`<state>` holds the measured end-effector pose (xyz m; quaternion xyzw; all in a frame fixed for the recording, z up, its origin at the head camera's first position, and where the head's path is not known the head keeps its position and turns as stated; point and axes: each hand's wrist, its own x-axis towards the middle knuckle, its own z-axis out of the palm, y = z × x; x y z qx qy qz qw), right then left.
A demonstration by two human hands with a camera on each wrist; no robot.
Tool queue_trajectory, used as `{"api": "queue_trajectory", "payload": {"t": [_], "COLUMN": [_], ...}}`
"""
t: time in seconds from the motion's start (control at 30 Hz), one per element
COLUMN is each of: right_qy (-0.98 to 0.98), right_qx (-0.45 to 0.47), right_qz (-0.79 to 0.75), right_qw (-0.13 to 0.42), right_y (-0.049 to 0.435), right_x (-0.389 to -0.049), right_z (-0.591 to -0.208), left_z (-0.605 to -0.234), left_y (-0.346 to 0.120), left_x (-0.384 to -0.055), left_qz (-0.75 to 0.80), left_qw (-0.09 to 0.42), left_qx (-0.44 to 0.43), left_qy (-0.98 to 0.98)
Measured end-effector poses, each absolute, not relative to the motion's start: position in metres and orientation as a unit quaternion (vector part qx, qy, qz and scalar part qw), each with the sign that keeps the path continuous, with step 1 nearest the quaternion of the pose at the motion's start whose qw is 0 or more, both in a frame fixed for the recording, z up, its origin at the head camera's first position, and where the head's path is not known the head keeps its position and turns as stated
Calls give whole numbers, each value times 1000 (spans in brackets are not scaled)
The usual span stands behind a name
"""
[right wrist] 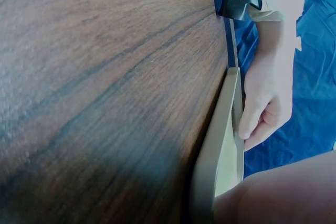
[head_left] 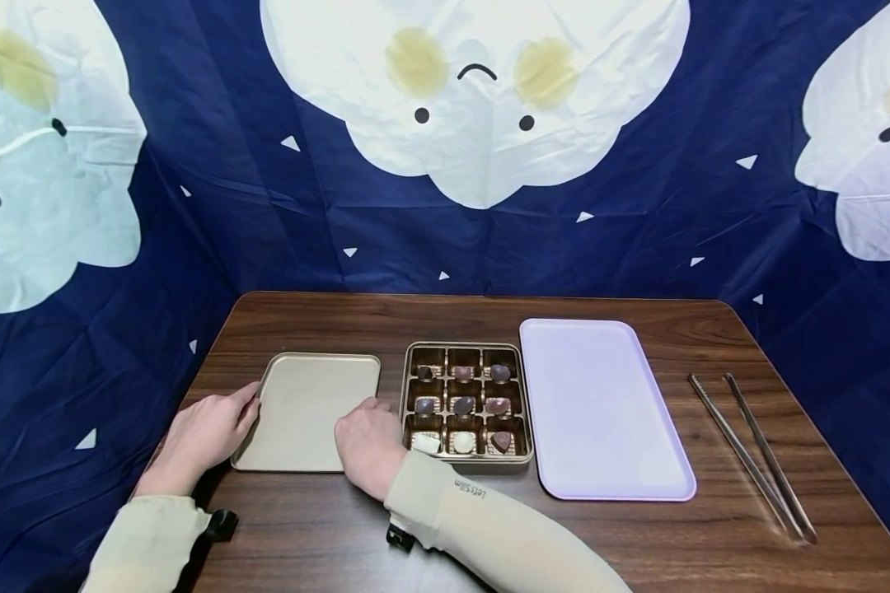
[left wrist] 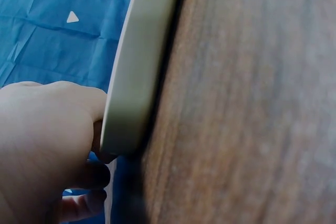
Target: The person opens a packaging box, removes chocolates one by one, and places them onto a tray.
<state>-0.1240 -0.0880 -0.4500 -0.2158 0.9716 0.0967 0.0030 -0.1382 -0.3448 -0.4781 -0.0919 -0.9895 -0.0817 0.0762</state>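
Observation:
A shallow beige box lid (head_left: 307, 412) with a raised rim lies on the table at the left, between both hands. My left hand (head_left: 206, 435) grips its left edge; in the left wrist view curled fingers (left wrist: 95, 174) show at the lid's corner. The right hand (head_left: 371, 445), knuckles up, holds the lid's right edge; its fingertips are hidden. Just right of that hand stands a gold chocolate box (head_left: 526, 449), divided into several compartments, with a chocolate in each. Dark, purplish and reddish chocolates (head_left: 463, 405) fill most of them, and white chocolates (head_left: 463, 442) sit in the front row.
Right beside the chocolate box lies a flat lilac tray (head_left: 604, 412). Metal tongs (head_left: 756, 461) rest spread near the table's right side. Behind the wooden table (head_left: 311, 535) hangs a blue cloth (head_left: 489, 255) with cloud faces.

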Motion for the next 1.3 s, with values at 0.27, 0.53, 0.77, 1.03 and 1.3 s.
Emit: {"api": "queue_trajectory", "payload": {"t": [0.27, 0.53, 0.77, 1.03, 1.3], "right_qy": [973, 972, 957, 933, 928], "right_qx": [-209, -205, -247, -305, -336], "right_qz": [101, 90, 77, 67, 23], "right_qw": [-6, -67, -129, -177, -159], "right_y": [-87, -85, -77, -65, -46], "right_x": [-122, -117, -115, -116, -118], "right_z": [-449, -448, -443, -441, -430], "left_z": [-475, -472, -467, -457, -450], "left_y": [-344, -344, -341, -327, -307], "left_x": [-137, -135, -135, -135, -134], "left_qz": [-84, -102, -108, -123, -188], "left_qw": [60, 41, 84, 184, 212], "left_qx": [-85, -74, -74, -100, -147], "left_qy": [-991, -991, -988, -970, -947]}}
